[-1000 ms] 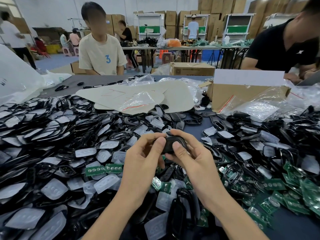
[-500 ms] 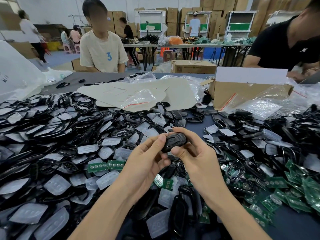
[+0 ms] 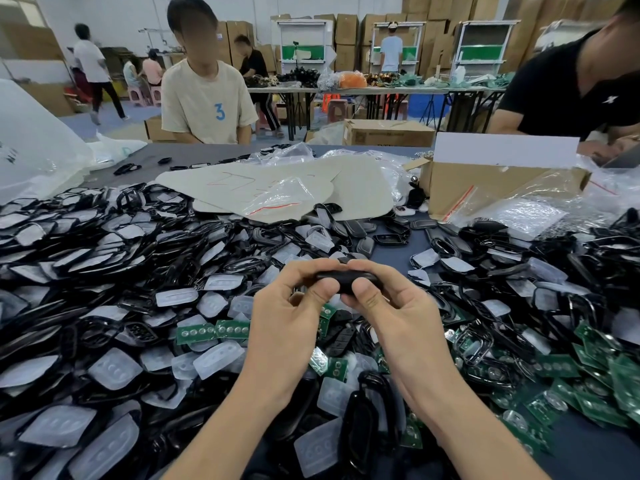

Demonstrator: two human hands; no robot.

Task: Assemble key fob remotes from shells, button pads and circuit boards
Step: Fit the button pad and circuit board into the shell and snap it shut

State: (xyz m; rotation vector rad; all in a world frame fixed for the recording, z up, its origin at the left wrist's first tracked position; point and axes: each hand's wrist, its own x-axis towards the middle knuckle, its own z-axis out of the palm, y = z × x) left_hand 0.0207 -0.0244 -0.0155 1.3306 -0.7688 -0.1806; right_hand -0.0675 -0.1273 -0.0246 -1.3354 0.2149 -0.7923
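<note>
Spread over the dark grey tabletop (image 3: 394, 259): heaps of black plastic shells (image 3: 86, 244), translucent white button pads (image 3: 114, 368), green circuit boards (image 3: 211, 332). Clamps each grip, left hand (image 3: 291, 317) and right hand (image 3: 391, 317), on one end of a black oval key fob (image 3: 346, 280), above the heaps' middle.

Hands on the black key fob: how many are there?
2. The left hand pinches the left end of the key fob; the right hand pinches its right end. No other hand touches it.
</note>
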